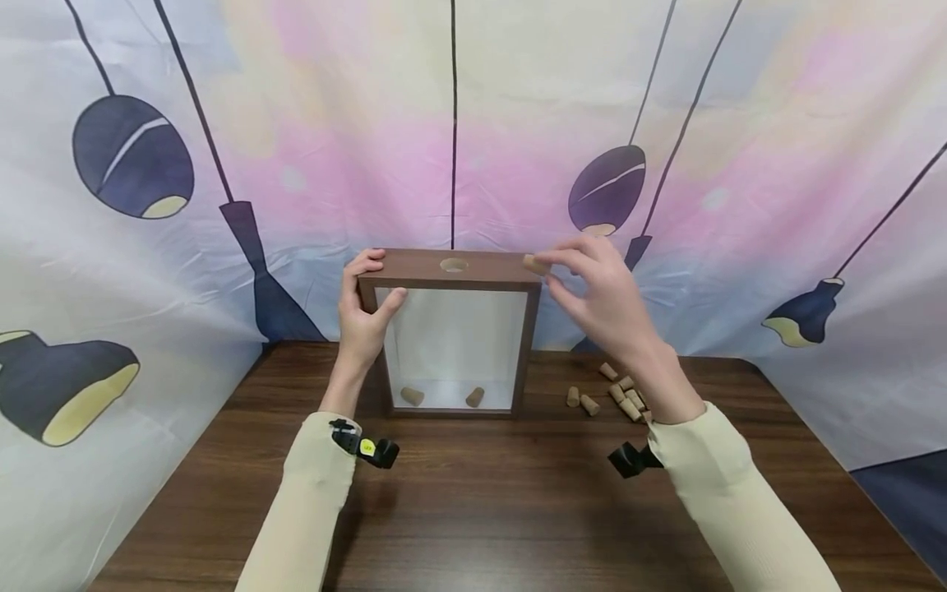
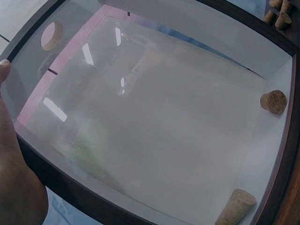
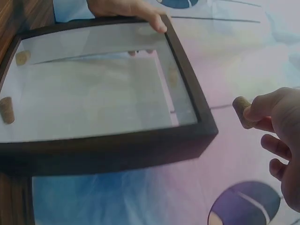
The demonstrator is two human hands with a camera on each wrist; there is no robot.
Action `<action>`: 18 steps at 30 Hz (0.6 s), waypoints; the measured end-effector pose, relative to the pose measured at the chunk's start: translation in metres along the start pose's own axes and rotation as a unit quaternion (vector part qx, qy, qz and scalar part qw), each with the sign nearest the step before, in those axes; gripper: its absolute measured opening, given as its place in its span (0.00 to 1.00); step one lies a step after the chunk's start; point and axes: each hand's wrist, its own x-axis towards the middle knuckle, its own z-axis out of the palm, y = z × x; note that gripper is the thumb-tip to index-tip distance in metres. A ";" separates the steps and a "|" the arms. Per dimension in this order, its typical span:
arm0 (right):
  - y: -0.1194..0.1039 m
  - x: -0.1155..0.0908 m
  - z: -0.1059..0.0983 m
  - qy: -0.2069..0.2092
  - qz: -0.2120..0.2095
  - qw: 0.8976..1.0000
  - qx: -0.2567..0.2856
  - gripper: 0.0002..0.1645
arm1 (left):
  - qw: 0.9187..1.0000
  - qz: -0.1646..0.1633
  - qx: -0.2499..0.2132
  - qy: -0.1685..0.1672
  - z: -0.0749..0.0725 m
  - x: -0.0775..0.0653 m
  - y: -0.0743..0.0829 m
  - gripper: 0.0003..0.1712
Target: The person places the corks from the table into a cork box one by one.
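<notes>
A dark wooden box frame with a clear front stands upright on the table, a round hole in its top. My left hand grips its upper left corner, thumb over the front. Two corks lie inside on the bottom, a left cork and a right cork; both also show in the left wrist view. Between thumb and fingertips my right hand pinches another cork, just above the box's top right corner. The right wrist view shows that cork apart from the box.
Several loose corks lie on the brown wooden table, right of the box. Close behind the box hangs a cloth backdrop printed with lamps. A small black camera sits on each wrist.
</notes>
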 end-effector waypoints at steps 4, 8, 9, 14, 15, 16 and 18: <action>-0.010 0.012 0.006 -0.010 -0.032 0.999 0.002 0.15 | 1.000 0.000 0.000 -0.002 -0.001 -0.001 0.001 0.25; -0.016 0.022 0.014 -0.024 -0.057 0.998 0.000 0.16 | 1.000 0.000 -0.007 -0.004 0.000 -0.001 -0.001 0.25; -0.016 0.024 0.017 -0.028 -0.061 0.998 -0.001 0.16 | 1.000 0.001 -0.008 -0.004 0.000 0.000 -0.001 0.25; -0.019 0.034 0.032 -0.063 -0.072 0.995 -0.015 0.15 | 1.000 0.006 -0.002 -0.005 -0.002 0.001 -0.001 0.25; -0.019 0.036 0.035 -0.072 -0.071 0.995 -0.019 0.14 | 1.000 0.006 -0.001 -0.005 -0.002 0.001 -0.001 0.25; -0.020 0.037 0.037 -0.083 -0.068 0.994 -0.024 0.14 | 1.000 0.006 0.000 -0.005 -0.002 0.001 -0.001 0.25; -0.020 0.039 0.042 -0.104 -0.059 0.992 -0.030 0.13 | 1.000 0.007 0.001 -0.005 -0.002 0.001 -0.001 0.25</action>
